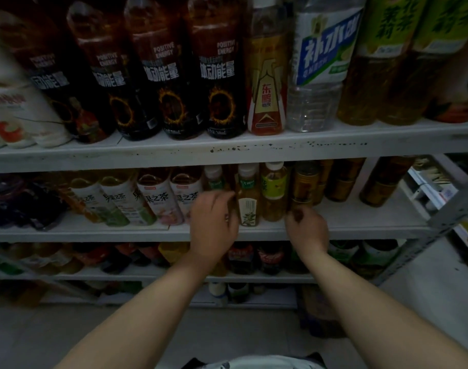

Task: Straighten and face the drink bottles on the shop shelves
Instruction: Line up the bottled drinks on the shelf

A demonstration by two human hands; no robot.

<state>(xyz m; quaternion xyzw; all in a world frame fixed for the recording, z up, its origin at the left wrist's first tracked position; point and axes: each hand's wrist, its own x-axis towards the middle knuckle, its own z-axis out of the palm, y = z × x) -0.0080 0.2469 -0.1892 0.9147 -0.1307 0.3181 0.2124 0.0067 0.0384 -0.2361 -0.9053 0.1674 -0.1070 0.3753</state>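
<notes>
Head view: you're facing the middle shelf [360, 222]. Your left hand [214, 222] and right hand [307, 227] bracket the white-labelled tea bottle [248, 201], fingers curled; I cannot tell whether either has hold of anything. Next, I'd judge, turn its label forward.

Top shelf [174, 153]: four energy drink bottles [169, 75] in a row along the front edge, left of centre. Just right of them is a single bottle [266, 83], then a water bottle [320, 70], then tea bottles [373, 75] toward the right end. Middle shelf [94, 233]: fruit tea bottles [147, 198] left of centre, small bottles [248, 198] at centre near the front edge, cans [304, 182] just right. Left hand [214, 222] is before the leftmost small bottle, right hand [307, 227] before the cans. Lower shelf [147, 275] sits below, bottles on it.
</notes>
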